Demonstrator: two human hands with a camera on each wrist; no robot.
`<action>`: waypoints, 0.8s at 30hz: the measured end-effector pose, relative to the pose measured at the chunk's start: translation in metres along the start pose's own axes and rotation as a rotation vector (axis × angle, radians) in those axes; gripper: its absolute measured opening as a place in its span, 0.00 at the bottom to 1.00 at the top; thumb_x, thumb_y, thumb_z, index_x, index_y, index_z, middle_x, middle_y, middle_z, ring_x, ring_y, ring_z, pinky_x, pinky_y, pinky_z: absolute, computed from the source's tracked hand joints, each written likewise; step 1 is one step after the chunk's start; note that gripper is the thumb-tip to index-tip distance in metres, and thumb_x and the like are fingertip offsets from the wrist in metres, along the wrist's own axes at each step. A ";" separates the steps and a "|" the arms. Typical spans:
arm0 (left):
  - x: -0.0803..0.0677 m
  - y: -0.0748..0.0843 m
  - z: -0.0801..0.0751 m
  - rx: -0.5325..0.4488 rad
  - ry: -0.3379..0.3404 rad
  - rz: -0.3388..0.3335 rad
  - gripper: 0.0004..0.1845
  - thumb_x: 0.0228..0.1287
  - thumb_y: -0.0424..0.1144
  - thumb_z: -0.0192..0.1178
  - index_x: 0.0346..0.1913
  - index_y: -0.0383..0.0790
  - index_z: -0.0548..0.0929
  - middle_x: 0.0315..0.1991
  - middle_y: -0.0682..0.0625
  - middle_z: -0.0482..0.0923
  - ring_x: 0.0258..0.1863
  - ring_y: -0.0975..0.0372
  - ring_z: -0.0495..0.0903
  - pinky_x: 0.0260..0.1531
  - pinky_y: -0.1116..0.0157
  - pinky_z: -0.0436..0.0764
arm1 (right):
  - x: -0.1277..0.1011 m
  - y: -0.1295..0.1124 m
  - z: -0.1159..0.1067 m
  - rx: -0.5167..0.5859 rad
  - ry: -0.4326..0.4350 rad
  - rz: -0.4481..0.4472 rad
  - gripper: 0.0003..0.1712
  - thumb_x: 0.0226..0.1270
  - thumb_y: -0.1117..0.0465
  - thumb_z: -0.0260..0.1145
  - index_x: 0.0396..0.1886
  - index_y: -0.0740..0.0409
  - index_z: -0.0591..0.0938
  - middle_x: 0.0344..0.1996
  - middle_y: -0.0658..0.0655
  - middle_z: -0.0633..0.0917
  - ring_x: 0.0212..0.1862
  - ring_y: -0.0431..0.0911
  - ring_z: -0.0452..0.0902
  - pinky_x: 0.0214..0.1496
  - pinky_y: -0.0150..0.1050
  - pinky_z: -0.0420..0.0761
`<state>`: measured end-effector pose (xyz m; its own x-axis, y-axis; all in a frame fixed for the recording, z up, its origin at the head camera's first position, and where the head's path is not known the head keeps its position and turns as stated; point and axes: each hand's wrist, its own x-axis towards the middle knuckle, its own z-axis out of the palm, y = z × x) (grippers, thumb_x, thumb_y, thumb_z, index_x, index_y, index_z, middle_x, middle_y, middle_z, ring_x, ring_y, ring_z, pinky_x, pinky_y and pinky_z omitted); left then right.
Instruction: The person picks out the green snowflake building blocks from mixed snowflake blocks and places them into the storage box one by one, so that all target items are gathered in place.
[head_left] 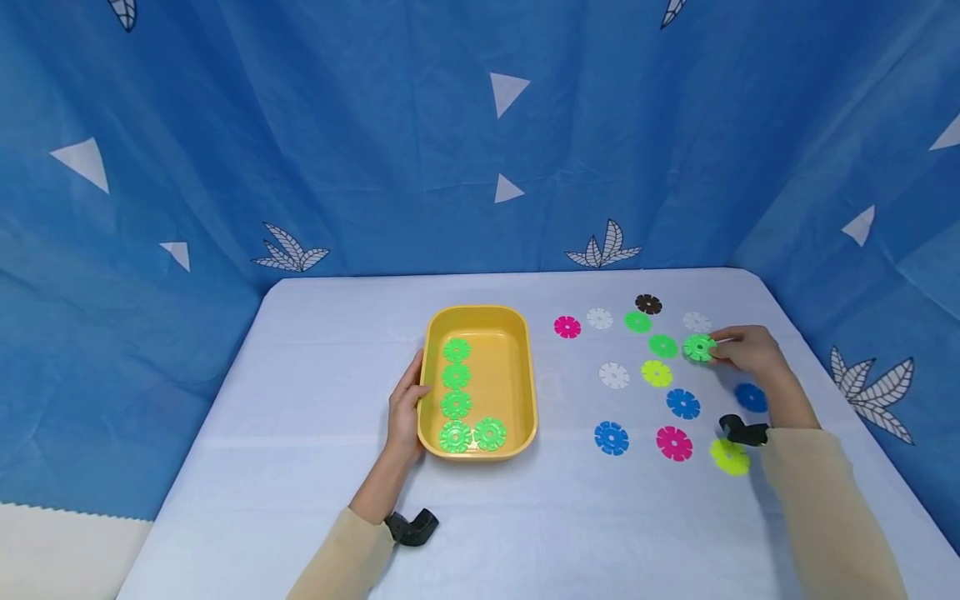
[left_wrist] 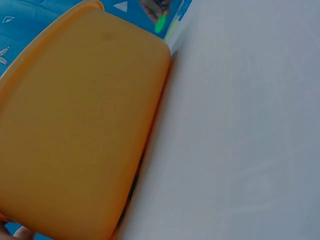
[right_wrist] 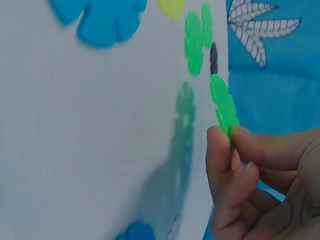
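Right hand (head_left: pixel 744 350) pinches green disc (head_left: pixel 698 347), well right of tray (head_left: pixel 498 375). Left hand (head_left: pixel 405 410) grips tray's left side; long axis fore-and-aft

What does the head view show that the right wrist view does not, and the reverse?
Only the head view: the yellow rectangular tray, five green notched discs inside it, the left hand holding the tray's side, two pink notched discs.

Only the right wrist view: the held green notched disc nearly edge-on, fingertips on both faces.

Both: the right hand pinching that disc, blue notched discs, the white-covered table.
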<state>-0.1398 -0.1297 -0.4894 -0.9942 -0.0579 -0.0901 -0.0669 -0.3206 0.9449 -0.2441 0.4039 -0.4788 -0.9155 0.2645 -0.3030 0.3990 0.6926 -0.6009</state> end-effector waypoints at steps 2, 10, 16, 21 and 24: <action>0.000 0.000 0.000 0.001 0.002 0.000 0.34 0.69 0.29 0.41 0.77 0.48 0.56 0.78 0.56 0.50 0.78 0.63 0.47 0.75 0.60 0.53 | 0.017 0.010 0.009 -0.004 0.012 -0.053 0.26 0.70 0.56 0.61 0.63 0.65 0.75 0.52 0.68 0.77 0.38 0.46 0.81 0.28 0.26 0.77; 0.000 -0.001 0.000 0.002 0.000 -0.002 0.34 0.69 0.30 0.41 0.77 0.50 0.57 0.78 0.56 0.51 0.78 0.64 0.47 0.75 0.61 0.54 | -0.056 -0.100 0.024 0.048 -0.173 -0.187 0.28 0.68 0.59 0.64 0.63 0.70 0.74 0.47 0.66 0.78 0.42 0.52 0.80 0.34 0.32 0.80; 0.000 0.000 0.000 0.000 -0.005 0.005 0.34 0.69 0.30 0.41 0.77 0.49 0.57 0.78 0.56 0.50 0.78 0.63 0.47 0.75 0.60 0.53 | -0.084 -0.162 0.049 0.065 -0.249 -0.351 0.23 0.65 0.62 0.68 0.57 0.66 0.81 0.39 0.61 0.81 0.41 0.59 0.83 0.40 0.40 0.83; 0.000 0.000 0.001 -0.010 -0.006 0.005 0.34 0.69 0.29 0.41 0.77 0.49 0.56 0.78 0.55 0.50 0.78 0.63 0.47 0.75 0.60 0.53 | -0.100 -0.203 0.073 0.062 -0.344 -0.493 0.18 0.65 0.63 0.68 0.54 0.62 0.84 0.37 0.60 0.86 0.40 0.58 0.84 0.39 0.40 0.83; 0.000 0.000 0.001 -0.008 -0.001 0.003 0.34 0.69 0.29 0.41 0.77 0.49 0.57 0.78 0.55 0.50 0.78 0.63 0.47 0.76 0.59 0.53 | -0.108 -0.225 0.087 0.041 -0.413 -0.609 0.15 0.65 0.66 0.66 0.51 0.63 0.85 0.35 0.60 0.87 0.35 0.52 0.83 0.35 0.38 0.82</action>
<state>-0.1395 -0.1290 -0.4896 -0.9945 -0.0575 -0.0870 -0.0635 -0.3275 0.9427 -0.2307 0.1609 -0.3754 -0.8850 -0.4388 -0.1558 -0.1649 0.6083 -0.7764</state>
